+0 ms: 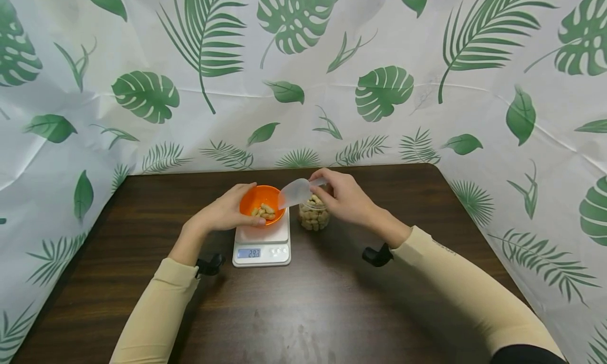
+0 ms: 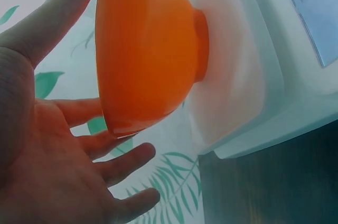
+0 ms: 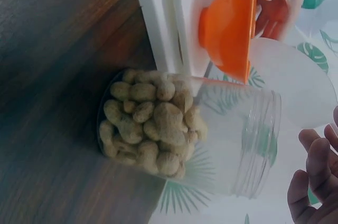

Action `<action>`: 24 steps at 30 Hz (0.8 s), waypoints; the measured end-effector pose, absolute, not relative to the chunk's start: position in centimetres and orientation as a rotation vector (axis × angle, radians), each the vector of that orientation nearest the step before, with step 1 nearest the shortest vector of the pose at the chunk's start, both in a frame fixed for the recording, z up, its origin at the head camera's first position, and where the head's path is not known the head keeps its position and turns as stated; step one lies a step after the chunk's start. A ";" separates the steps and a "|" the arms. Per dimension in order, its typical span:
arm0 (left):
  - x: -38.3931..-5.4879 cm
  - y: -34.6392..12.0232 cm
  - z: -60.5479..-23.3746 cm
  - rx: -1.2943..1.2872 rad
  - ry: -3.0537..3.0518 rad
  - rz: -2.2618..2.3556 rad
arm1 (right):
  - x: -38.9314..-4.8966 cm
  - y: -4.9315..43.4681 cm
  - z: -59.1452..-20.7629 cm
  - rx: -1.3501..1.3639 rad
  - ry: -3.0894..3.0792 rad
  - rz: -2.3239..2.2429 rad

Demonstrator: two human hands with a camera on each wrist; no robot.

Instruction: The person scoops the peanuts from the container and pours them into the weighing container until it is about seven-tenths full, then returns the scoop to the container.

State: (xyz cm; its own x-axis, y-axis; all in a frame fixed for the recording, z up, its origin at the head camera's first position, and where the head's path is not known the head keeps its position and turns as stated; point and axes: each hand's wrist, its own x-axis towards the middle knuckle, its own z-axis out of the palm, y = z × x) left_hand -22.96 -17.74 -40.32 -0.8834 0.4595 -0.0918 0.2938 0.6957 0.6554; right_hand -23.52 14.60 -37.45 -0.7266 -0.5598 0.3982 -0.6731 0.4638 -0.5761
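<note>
My left hand (image 1: pixel 226 208) grips an orange bowl (image 1: pixel 248 196), thumb on its near rim and fingers spread at the far side. Several unshelled peanuts (image 1: pixel 264 212) lie inside. The bowl (image 2: pixel 148 55) stands on a white digital kitchen scale (image 1: pixel 262 237), whose display seems to read 29.3. My right hand (image 1: pixel 348 198) pinches the handle of a translucent scoop (image 1: pixel 295 192). The tip of the scoop reaches the bowl's right rim; no peanuts show in it. Below the right hand is a clear jar (image 3: pixel 237 134), about half full of peanuts (image 3: pixel 150 121).
A dark brown wooden table (image 1: pixel 303 311) carries the scale and the jar, which stand close together. Behind the table hangs a white sheet (image 1: pixel 313 111) printed with green leaves. Black wrist straps (image 1: pixel 377 255) are on both forearms.
</note>
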 end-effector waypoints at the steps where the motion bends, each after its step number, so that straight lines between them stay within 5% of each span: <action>1: -22.9 -17.7 -40.3 0.596 2.668 0.957 | -23.5 14.7 -37.4 1.087 -2.550 1.110; 24: -22.8 -14.2 -40.5 0.714 2.886 0.990 | -22.6 18.5 -35.9 1.016 -2.473 1.063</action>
